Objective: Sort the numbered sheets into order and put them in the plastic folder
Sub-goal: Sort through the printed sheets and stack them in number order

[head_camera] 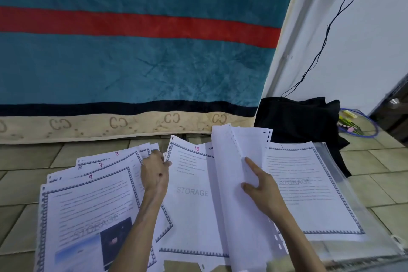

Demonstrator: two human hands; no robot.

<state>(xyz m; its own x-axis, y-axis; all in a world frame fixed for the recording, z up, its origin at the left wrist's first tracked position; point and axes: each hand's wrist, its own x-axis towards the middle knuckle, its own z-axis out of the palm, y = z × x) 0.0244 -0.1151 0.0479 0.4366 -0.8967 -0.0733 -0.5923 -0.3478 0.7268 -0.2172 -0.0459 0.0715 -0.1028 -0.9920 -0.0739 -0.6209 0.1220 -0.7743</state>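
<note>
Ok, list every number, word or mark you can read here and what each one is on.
"10": sheet, top.
"9": front left sheet.
"7": sheet behind it.
"3": sheet further back.
"1": sheet in the plastic folder.
"STORAGE": watermark on three sheets.
"CC": blanket border.
Body print: blurred.

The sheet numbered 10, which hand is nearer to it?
Left. The left hand touches the left edge of the sheet numbered 10; the right hand is on the raised sheets overlapping its right side.
</note>
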